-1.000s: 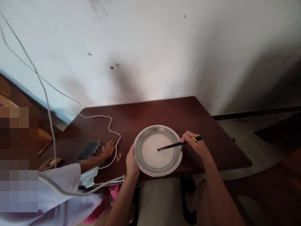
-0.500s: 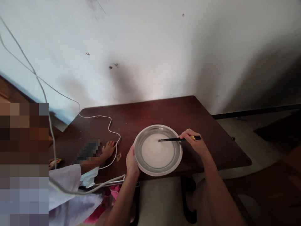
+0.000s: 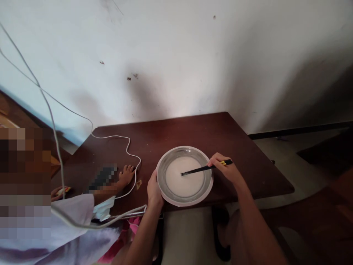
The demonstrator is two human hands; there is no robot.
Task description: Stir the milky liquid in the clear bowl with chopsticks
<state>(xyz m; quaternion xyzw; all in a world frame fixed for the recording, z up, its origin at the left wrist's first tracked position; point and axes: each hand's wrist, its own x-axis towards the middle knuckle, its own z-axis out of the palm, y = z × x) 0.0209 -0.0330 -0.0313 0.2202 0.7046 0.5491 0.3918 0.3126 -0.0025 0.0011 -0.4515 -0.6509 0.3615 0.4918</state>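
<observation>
A round metal basin (image 3: pixel 162 180) with a pale rim stands at the front edge of the dark red table. Inside it lies a milky white liquid (image 3: pixel 184 186). My left hand (image 3: pixel 154 189) grips the basin's left side, with its fingertips hidden by the rim. Over the basin's right rim, my right hand (image 3: pixel 223 165) is closed around black chopsticks (image 3: pixel 197 170) with yellow bands near the upper end. Their tips touch the liquid near the middle of the basin.
Another person's hand (image 3: pixel 127 175) rests on the table (image 3: pixel 193 129) at the left, beside a blurred dark object (image 3: pixel 102 178). A white cable (image 3: pixel 128 147) winds across the table there. Behind stands a white wall (image 3: pixel 176 55); a wooden chair (image 3: pixel 303 213) is at the right.
The chopstick tips have moved left and toward me in the liquid, and the chopsticks slant more. My right hand has shifted slightly left. My left hand keeps its hold on the basin.
</observation>
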